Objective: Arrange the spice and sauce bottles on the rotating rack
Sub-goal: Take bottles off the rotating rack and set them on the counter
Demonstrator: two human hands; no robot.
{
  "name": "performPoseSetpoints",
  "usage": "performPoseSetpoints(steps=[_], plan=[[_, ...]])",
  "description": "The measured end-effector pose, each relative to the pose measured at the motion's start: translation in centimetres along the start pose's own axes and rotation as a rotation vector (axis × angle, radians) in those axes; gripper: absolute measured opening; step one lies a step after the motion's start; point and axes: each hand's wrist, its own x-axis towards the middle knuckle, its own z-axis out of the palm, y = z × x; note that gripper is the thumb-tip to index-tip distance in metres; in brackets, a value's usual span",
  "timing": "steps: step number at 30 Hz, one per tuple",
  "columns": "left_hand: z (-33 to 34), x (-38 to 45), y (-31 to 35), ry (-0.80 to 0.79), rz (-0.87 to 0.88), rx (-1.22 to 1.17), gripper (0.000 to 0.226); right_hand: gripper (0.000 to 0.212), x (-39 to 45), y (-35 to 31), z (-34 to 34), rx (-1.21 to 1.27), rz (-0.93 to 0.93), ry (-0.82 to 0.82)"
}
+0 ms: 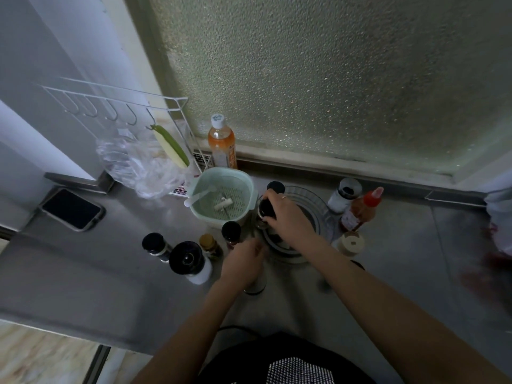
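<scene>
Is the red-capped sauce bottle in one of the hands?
No, the red-capped sauce bottle stands untouched at the rack's right edge, while the right hand grips a dark bottle.

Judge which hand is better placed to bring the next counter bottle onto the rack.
Left. The left hand sits beside the black-capped bottles standing on the counter left of the rotating rack, apparently free. The right hand is busy, its grip closed on a dark bottle at the rack's edge.

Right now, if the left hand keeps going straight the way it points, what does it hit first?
Probably the dark-capped bottle just beyond the left hand; the mint colander stands behind it. Depth is hard to judge from above.
</scene>
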Motion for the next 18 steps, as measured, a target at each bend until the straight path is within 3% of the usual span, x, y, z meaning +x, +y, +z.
performPoseSetpoints(steps=[4,7,8,10,13,15,18], plan=[[-0.8,-0.4,0.4,0.02,0.013,0.056,0.026,0.048,-0.7,0.5,-0.2,0.001,-0.031,0.03],[-0.9,-1.2,0.4,0.077,0.057,0.15,0.028,0.042,-4.0,1.3,-0.7,0.038,-0.051,0.131],[-0.7,-1.6,0.3,0.094,0.073,0.202,0.029,0.041,-5.4,1.6,-0.7,0.076,-0.044,0.078],[-0.2,-2.2,0.3,0.097,0.091,0.29,0.03,0.05,-8.3,1.6,-0.3,0.14,-0.031,-0.189],[0.1,-2.1,0.0,0.038,0.047,0.248,0.026,0.082,-10.2,1.4,2.0,0.191,-0.032,-0.408],[0.1,-1.9,0.1,0.02,0.003,0.176,0.023,0.095,-10.3,0.7,3.8,0.335,0.01,-0.377],[0.2,-2.0,0.1,0.044,-0.032,0.092,0.023,0.091,-10.1,-0.7,5.5,0.438,0.047,-0.237]])
